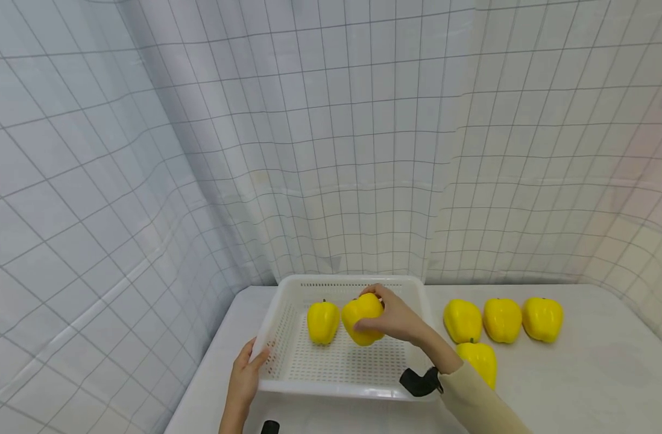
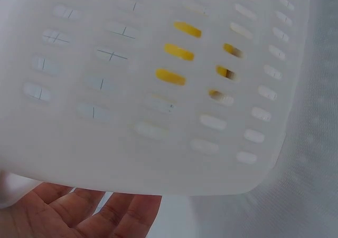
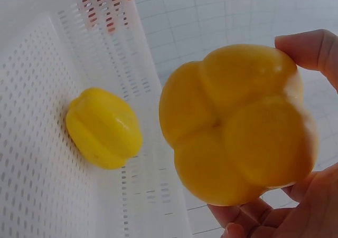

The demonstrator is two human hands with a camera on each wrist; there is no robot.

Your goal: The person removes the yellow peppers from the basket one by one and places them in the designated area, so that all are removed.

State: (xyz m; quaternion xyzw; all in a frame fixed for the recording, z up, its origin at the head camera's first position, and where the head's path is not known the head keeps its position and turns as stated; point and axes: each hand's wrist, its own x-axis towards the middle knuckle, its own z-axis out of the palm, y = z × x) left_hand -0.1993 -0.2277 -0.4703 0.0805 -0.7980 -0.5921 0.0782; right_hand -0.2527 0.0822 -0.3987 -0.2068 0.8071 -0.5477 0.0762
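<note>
A white perforated plastic basket (image 1: 342, 390) sits on the table, and one yellow bell pepper (image 1: 322, 322) lies inside it, left of the middle. My right hand (image 1: 398, 316) grips another yellow bell pepper (image 1: 360, 319) over the basket, thumb on one side and fingers on the other. In the right wrist view the lobed bottom of this held bell pepper (image 3: 237, 127) faces the camera. With thumb and fingers about the rim, my left hand (image 1: 245, 371) holds the basket's left side. The left wrist view shows the fingers (image 2: 132, 217) at the rim beside the slotted wall (image 2: 105, 159).
On the table (image 1: 575, 386) right of the basket, three yellow bell peppers (image 1: 502, 320) stand in a row, with another bell pepper (image 1: 479, 361) nearer me, partly behind my right sleeve (image 1: 477, 398). A white gridded curtain (image 1: 331, 150) hangs behind and to the left.
</note>
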